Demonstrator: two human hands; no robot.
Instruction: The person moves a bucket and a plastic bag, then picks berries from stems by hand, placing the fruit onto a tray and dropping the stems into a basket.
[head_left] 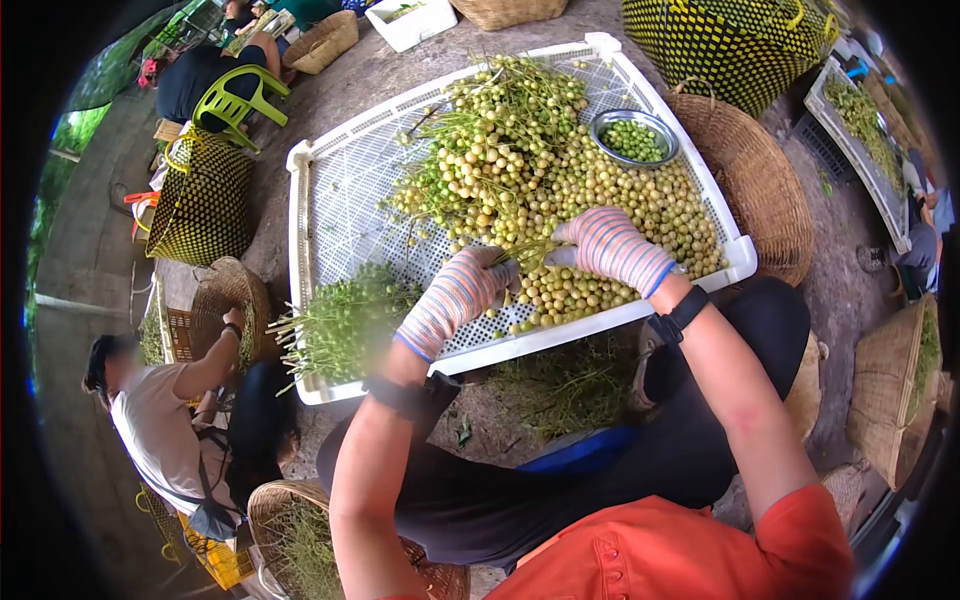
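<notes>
We've got the sprig (532, 254) pinched between left hand (455, 298) and right hand (618, 250), above the tray's (294, 250) near side; probably light, bendy, fruit (575, 292) bruisable, so grip stems.

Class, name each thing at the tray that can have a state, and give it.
Left hand: gloved, gripping stems
Right hand: gloved, gripping stems
Bowl: upright, holding green fruit
Tray: flat, partly covered
Loose fruit: detached, spread out
Bunches: heaped, fruit attached
Stem bundle: overhanging tray's edge
</notes>
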